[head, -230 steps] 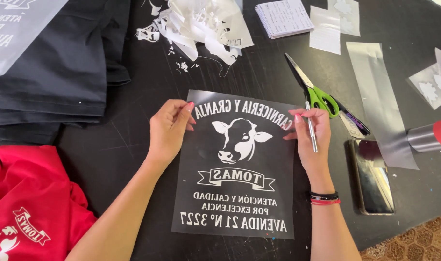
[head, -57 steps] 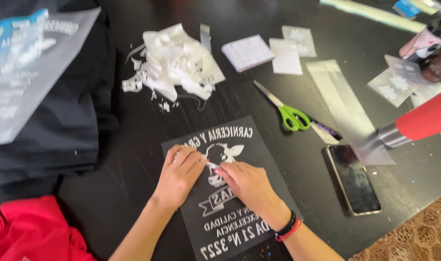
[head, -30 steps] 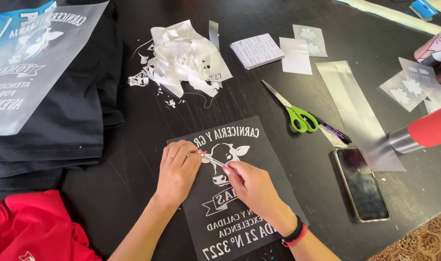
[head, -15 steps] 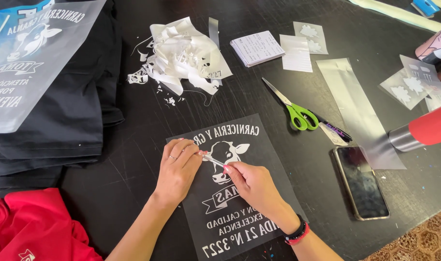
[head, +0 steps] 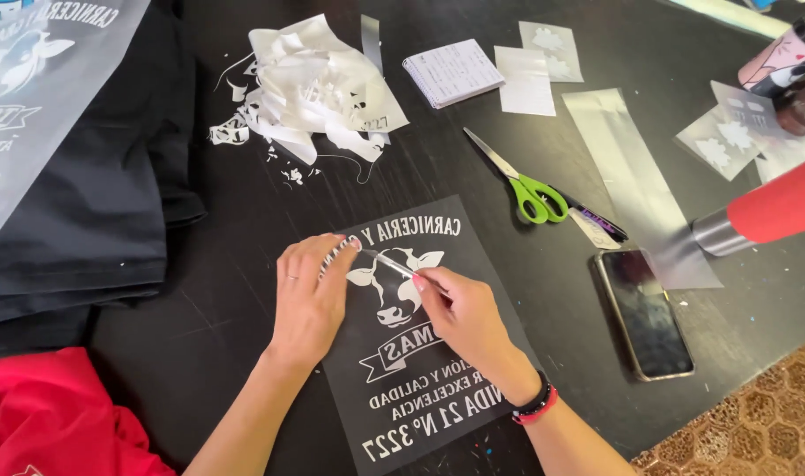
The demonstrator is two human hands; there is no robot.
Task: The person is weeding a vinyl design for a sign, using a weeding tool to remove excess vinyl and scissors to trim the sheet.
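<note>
Lying flat near the front edge of the black desk (head: 244, 220), a dark vinyl sheet (head: 420, 353) is printed with mirrored white lettering and a cow's head. It is pinned by the left hand (head: 307, 295), fingers spread flat, while a thin metal weeding pick (head: 394, 264) is pinched in the closed right hand (head: 460, 313), its tip at the cow. One pair of green-handled scissors (head: 521, 181), one phone (head: 645, 313) and one heap of white scraps (head: 310, 88) are seen beyond.

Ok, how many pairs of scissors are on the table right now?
1. The green-handled scissors lie on the dark table, up and to the right of the printed sheet, beside a purple pen. Others could be hidden under the scraps.
</note>
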